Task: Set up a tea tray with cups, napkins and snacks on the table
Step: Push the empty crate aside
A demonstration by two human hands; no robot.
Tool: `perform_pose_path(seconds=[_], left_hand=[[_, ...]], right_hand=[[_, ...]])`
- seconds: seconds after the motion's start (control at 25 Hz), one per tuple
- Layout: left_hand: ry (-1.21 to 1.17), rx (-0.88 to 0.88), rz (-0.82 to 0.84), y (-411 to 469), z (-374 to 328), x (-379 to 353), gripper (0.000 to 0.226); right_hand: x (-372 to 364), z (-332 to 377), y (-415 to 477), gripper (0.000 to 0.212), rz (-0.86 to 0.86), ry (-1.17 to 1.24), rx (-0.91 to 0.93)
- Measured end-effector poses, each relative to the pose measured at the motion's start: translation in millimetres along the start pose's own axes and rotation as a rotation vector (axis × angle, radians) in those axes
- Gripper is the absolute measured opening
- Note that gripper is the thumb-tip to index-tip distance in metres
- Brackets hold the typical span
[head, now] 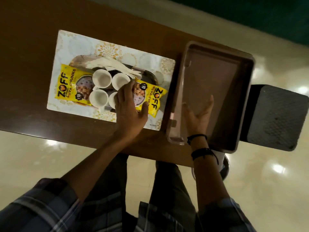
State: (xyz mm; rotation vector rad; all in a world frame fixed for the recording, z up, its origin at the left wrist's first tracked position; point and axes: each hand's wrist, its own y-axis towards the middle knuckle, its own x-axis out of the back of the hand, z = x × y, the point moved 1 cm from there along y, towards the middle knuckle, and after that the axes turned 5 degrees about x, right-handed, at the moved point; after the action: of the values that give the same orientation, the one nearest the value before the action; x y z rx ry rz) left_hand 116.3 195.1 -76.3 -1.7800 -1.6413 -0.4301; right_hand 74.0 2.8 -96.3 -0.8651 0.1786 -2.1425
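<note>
A dark oval tray (78,60) rests on a white floral placemat (70,41) on the brown table. Several white cups (101,79) stand together on it, with a fan of white napkins (110,63) behind them. One yellow snack packet (66,82) lies at the left, another yellow snack packet (154,101) at the right. My left hand (129,109) lies flat over the near right cup and the right packet, fingers spread. My right hand (199,114) hovers open over an empty brown bin (215,52), holding nothing.
The rectangular bin sits at the table's (25,39) right end, partly overhanging the near edge. A black mesh-topped stool (277,118) stands right of it. Glossy cream floor (41,161) lies below the near table edge, where my legs are.
</note>
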Motion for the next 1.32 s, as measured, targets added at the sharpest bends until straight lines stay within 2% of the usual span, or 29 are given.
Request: perform_pose_path(seconds=[0.12, 0.28, 0.4, 0.48, 0.6, 0.72, 0.92, 1.16, 1.32], left_hand=[[-0.011, 0.021, 0.180, -29, -15, -47, 0.072], [0.095, 0.238, 0.378, -56, -13, -102, 0.070], [0.110, 0.380, 0.459, -62, -12, -124, 0.049], [0.113, 0.408, 0.437, -63, -11, -126, 0.037], [0.143, 0.395, 0.354, -64, -16, -129, 0.040], [0.143, 0.381, 0.374, -72, -34, -141, 0.050], [0.126, 0.278, 0.436, -85, -95, -187, 0.056], [0.086, 0.214, 0.658, -87, -174, -285, 0.056], [0.111, 0.173, 0.703, -98, -196, -335, 0.050]], right_hand=[[53, -31, 18, 0.090, -0.103, -0.053, -0.068], [120, -77, 41, 0.085, -0.236, -0.336, -0.229], [152, -113, 53, 0.075, -0.132, -0.238, -0.346], [160, -127, 56, 0.059, -0.017, -0.201, -0.348], [174, -139, 65, 0.043, -0.034, -0.131, -0.288], [198, -147, 77, 0.033, -0.140, -0.033, -0.216], [270, -164, 100, 0.036, -0.330, 0.123, -0.244], [364, -205, 138, 0.041, -0.381, 0.101, -0.292], [396, -229, 154, 0.043, -0.413, -0.070, -0.267]])
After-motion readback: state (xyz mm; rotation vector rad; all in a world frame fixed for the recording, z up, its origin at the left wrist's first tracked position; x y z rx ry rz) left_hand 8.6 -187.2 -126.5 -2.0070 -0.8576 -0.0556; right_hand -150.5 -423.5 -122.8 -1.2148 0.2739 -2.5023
